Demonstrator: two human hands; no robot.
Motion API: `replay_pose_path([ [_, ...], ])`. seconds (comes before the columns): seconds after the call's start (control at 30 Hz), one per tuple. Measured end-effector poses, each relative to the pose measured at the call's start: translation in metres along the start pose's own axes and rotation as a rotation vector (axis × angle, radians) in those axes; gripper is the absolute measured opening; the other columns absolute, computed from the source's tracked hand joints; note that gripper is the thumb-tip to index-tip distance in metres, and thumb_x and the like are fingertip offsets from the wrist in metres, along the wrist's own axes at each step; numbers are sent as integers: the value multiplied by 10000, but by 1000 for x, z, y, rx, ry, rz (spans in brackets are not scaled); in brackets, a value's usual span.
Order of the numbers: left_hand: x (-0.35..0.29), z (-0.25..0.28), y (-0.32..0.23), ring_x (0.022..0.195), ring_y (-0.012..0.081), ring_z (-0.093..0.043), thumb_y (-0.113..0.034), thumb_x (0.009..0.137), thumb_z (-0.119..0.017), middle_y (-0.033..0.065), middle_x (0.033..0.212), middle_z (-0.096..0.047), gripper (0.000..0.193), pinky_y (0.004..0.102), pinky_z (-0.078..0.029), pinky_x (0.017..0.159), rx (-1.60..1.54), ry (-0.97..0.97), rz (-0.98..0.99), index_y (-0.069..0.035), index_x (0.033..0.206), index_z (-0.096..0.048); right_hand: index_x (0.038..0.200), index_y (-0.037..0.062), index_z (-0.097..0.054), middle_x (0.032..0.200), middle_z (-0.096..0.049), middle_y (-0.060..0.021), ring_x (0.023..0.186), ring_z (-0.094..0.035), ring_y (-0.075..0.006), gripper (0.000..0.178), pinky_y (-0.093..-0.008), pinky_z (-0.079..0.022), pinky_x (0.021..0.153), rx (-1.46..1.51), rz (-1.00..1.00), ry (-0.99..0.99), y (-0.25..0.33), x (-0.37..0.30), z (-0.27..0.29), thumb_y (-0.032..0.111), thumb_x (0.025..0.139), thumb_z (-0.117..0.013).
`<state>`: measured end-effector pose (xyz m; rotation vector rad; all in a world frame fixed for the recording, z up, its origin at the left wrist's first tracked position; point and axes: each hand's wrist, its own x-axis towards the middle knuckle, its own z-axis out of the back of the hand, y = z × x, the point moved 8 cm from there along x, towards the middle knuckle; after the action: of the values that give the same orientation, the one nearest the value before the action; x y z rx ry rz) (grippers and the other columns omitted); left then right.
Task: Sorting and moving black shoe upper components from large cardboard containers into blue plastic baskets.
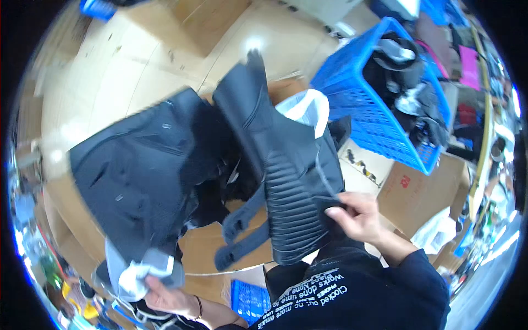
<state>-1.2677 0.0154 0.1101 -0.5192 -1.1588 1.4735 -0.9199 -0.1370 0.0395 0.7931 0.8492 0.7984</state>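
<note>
A black, leather-like padded piece (291, 203) with ribbed rows and two dark straps hangs in front of me. My right hand (357, 217) pinches its right edge between thumb and fingers. Left of it is a second large black piece (137, 165) with seams and small metal-looking tabs; its exact kind I cannot make out. By its lower end my left hand (165, 297) is closed on a bunched white, plastic-like material (146, 275). Another white sheet (313, 110) shows behind the top of the ribbed piece.
Below the black pieces is an open cardboard box (212, 247). A blue plastic basket (363, 110) at the right holds dark and grey items. Another carton (423, 190) and crumpled white plastic (434, 231) are at the right. A smaller blue basket (250, 300) sits near my body.
</note>
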Motion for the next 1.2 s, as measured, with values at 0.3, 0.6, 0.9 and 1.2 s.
replay_pose_path([
  [0.3, -107, -213, -185, 738, 108, -505, -81, 824, -474, 75, 845, -563, 141, 240, -401, 618, -741, 463, 121, 27, 890, -536, 779, -16, -558, 675, -479, 48, 592, -392, -16, 84, -145, -294, 523, -91, 127, -1064, -16, -151, 323, 68, 774, -560],
  [0.6, -359, -469, -209, 743, 184, -571, -160, 776, -543, 135, 667, -565, 250, 301, -457, 626, 19, 1704, -99, 77, 695, -546, 1189, 17, -385, 1096, -467, -243, 1041, -445, -332, 547, -337, -337, 881, -574, -464, -655, -275, -105, 434, 321, 765, -551],
  [0.9, -327, -416, -82, 972, 216, -506, -162, 784, -546, 182, 1119, -450, 567, 295, -417, 797, -180, 1664, 422, -14, 1245, -251, 1276, 45, -253, 1331, -229, -112, 1245, -171, -211, 499, -292, -103, 1005, 72, 73, -852, -226, 64, 375, 313, 865, -342],
  [1.2, -357, -453, -157, 966, 149, -448, -269, 779, -561, 109, 1172, -355, 647, 281, -405, 782, -710, 1798, 667, -5, 1239, -190, 1244, 20, -293, 1185, -399, -166, 1091, -381, -216, 736, -291, -269, 930, 31, -10, -953, -194, 46, 321, 184, 647, -692],
])
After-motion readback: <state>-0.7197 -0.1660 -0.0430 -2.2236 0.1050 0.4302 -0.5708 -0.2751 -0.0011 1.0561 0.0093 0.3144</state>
